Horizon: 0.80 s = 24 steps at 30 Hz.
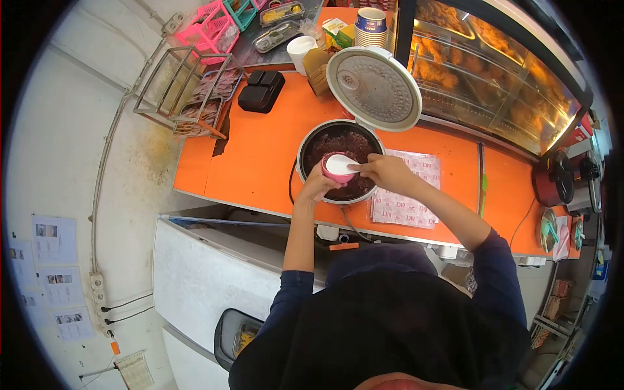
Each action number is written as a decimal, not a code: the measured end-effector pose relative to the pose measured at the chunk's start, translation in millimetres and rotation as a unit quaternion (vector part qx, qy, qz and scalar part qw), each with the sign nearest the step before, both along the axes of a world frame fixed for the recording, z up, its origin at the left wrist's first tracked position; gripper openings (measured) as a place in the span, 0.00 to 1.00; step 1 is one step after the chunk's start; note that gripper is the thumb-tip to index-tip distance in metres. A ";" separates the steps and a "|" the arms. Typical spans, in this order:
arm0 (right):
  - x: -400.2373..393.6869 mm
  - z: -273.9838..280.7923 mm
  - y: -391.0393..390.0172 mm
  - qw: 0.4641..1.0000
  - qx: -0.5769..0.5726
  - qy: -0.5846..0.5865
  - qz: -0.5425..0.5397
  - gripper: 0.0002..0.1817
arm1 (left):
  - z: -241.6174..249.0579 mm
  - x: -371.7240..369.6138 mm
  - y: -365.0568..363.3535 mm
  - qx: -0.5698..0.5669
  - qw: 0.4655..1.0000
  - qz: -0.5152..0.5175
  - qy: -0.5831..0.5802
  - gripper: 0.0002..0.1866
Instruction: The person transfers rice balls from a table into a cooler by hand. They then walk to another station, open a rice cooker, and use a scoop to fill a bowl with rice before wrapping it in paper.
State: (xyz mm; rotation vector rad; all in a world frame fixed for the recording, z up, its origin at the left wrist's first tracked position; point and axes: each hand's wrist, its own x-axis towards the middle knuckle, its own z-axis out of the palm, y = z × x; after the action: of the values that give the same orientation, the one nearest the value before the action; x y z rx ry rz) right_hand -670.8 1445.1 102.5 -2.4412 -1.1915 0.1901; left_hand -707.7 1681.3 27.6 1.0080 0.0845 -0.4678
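My left hand (319, 184) is wrapped round a small pink bowl (337, 176), held over the open rice cooker (303, 146). In my right hand (383, 173) is a white rice paddle (340, 164), its flat blade lying over the mouth of the bowl. The blade hides most of what the bowl holds. Dark reddish-purple rice (351, 141) fills the lower part of the cooker's pot. Behind it the cooker's lid (375, 89) stands raised on its hinge.
Printed wrapping paper (404, 214) lies right of the cooker on the orange counter (260, 162). A black lidded box (261, 91) is at the back left. Stacked paper cups (370, 29) stand behind the lid, beside a glass case (487, 65) of fried food. A wire rack (188, 91) sits left.
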 end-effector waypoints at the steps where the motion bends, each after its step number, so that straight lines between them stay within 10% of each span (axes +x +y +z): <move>1: 9.5 -5.8 -2.4 1.000 0.001 -0.002 -0.004 0.18 | -1.1 -1.8 -3.8 0.001 1.000 -0.004 -0.002 0.51; 3: 17.5 4.1 1.8 0.986 0.130 0.052 -0.093 0.19 | 4.0 -7.3 -17.1 0.035 0.993 0.110 -0.019 0.56; 7: -38.7 -7.0 31.7 0.976 -0.014 0.006 -0.218 0.10 | 11.4 -3.0 -29.4 0.161 0.960 0.126 -0.192 0.65; 24: -34.8 12.6 15.5 0.996 -0.040 -0.016 -0.075 0.16 | 24.9 -14.8 -14.2 0.104 0.992 0.061 -0.031 0.69</move>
State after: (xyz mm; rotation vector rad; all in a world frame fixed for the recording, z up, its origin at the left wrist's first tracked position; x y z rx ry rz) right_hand -705.5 1460.5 115.1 -2.5993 -1.0249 0.1577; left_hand -722.5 1667.1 52.5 1.2137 0.1396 -0.3197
